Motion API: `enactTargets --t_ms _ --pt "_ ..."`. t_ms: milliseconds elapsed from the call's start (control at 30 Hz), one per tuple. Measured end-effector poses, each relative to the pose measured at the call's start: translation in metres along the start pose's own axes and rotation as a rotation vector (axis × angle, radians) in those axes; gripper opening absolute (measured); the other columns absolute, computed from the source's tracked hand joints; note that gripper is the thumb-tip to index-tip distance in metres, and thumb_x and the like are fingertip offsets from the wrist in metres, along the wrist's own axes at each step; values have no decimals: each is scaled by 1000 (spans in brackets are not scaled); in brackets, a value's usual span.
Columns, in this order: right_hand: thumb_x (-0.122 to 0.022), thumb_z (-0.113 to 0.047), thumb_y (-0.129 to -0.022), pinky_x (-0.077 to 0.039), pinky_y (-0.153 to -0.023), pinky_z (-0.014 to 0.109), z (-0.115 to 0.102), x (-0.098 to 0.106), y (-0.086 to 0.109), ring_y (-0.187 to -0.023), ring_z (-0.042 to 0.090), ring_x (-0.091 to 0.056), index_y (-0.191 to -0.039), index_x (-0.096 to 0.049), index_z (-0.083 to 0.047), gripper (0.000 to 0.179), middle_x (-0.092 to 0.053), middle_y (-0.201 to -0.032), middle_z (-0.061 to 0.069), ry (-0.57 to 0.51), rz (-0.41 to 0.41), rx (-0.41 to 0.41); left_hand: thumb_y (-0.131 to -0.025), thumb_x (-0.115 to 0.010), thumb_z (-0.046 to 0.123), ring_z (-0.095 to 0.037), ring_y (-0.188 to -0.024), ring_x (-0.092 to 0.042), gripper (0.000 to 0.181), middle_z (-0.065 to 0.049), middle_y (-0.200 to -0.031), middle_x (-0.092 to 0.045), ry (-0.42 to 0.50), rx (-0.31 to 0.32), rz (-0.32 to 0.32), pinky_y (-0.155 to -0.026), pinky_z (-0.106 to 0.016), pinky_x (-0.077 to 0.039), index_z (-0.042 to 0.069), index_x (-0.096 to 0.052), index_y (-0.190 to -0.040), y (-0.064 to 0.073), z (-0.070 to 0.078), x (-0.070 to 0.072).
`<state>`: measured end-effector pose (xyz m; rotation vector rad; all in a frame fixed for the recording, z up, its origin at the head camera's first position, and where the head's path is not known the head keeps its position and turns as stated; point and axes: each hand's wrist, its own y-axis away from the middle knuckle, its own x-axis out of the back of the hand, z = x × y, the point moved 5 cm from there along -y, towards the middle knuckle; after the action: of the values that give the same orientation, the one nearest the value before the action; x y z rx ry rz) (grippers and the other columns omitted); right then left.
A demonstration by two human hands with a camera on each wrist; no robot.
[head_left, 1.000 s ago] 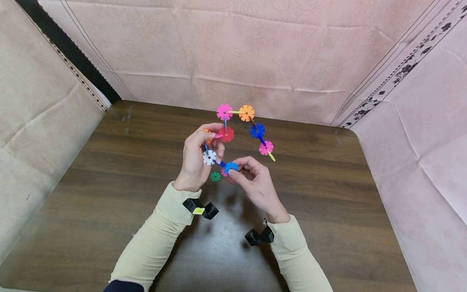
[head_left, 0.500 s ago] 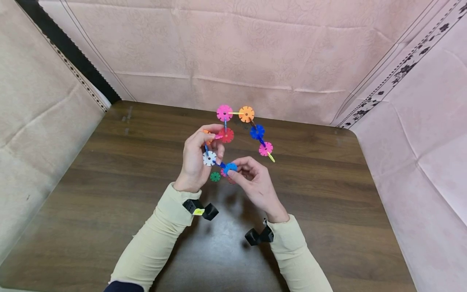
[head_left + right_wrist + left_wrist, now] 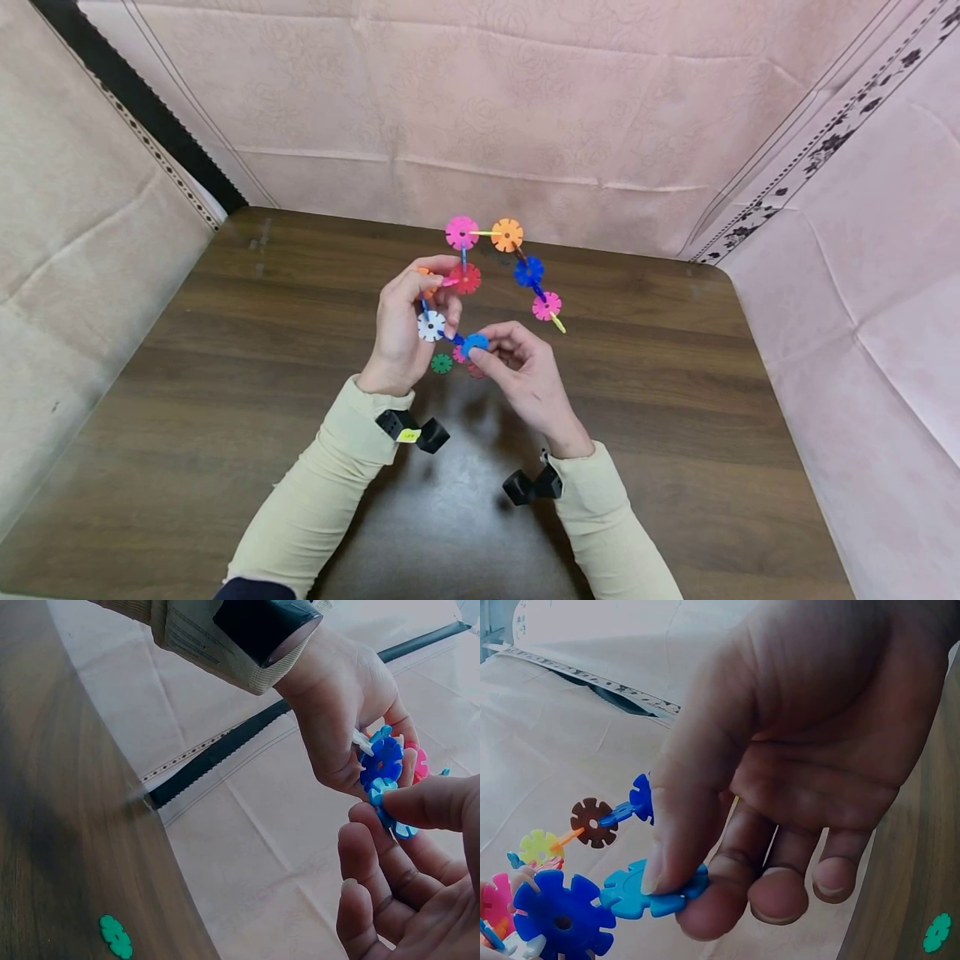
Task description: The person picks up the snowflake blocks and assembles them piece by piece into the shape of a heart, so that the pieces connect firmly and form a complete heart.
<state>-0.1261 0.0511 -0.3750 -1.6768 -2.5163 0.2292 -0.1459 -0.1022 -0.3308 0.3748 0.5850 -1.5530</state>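
A chain of slotted plastic snowflake discs, many set edge-on between flat ones, is held up in both hands. In the head view, my left hand [image 3: 399, 333] pinches it near the red disc [image 3: 468, 279], with the white disc [image 3: 431, 326] just below its fingers. My right hand [image 3: 529, 382] pinches the light blue disc [image 3: 475, 343] at the near end between thumb and index finger. Joined to that disc is a dark blue disc [image 3: 564, 919], seen face-on in the left wrist view. The far end curves round to a pink disc [image 3: 547, 306] with a yellow disc [image 3: 558, 323] edge-on.
On the brown wooden table [image 3: 285, 350] lie a loose green disc [image 3: 442, 363], a pink one [image 3: 459, 354] and a red one [image 3: 476, 372], the last two partly hidden by the right hand and chain. Pale cloth [image 3: 480, 108] hangs around the back and sides.
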Motion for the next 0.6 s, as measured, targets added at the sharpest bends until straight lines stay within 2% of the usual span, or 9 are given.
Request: enactTargets --t_ms 233,533,600 --pt "-66 -8 -92 -55 -68 30 1 1 0 -80 46 -62 -110 -60 -1 19 -68 -92 20 -6 13 20 -96 -40 12 -16 -51 -50 29 -8 -71 -55 -5 0 0 -46 -23 -45 3 -65 -109 0 -1 0" --pt "-67 -8 -92 -54 -68 30 -2 2 2 -79 36 -65 -109 -61 -2 20 -68 -92 19 4 14 15 -97 -39 13 -16 -51 -51 29 -8 -74 -56 -4 -3 -4 -46 -22 -45 4 -64 -110 0 0 -1" --pt "-67 -8 -92 -54 -68 30 -2 2 2 -80 38 -65 -109 -61 -2 19 -68 -92 18 3 13 16 -97 -39 13 -16 -52 -51 29 -8 -75 -57 -8 -2 -2 -47 -22 -46 4 -64 -110 0 0 0"
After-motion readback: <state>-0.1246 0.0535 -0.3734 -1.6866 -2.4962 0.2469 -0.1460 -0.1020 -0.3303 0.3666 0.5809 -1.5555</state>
